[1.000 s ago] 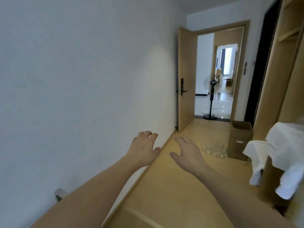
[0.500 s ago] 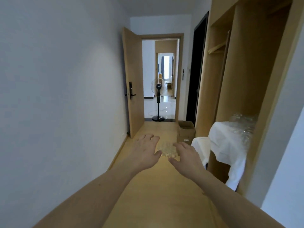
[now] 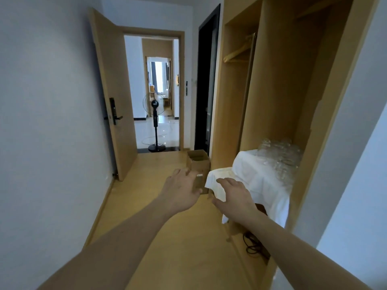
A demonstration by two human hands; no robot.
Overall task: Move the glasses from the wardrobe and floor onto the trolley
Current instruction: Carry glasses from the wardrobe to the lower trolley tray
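While both arms reach forward, left hand (image 3: 181, 190) and right hand (image 3: 233, 195): fingers spread, each grip released, holding nothing. Glasses (image 3: 279, 153): clustered on a white cloth (image 3: 255, 176) inside the open wardrobe (image 3: 270, 91), right of the hands. Box (image 3: 199, 164): cardboard, open, on the wooden floor (image 3: 146, 206) just beyond the hands. Fan (image 3: 155, 126): standing past the open door (image 3: 114, 97).
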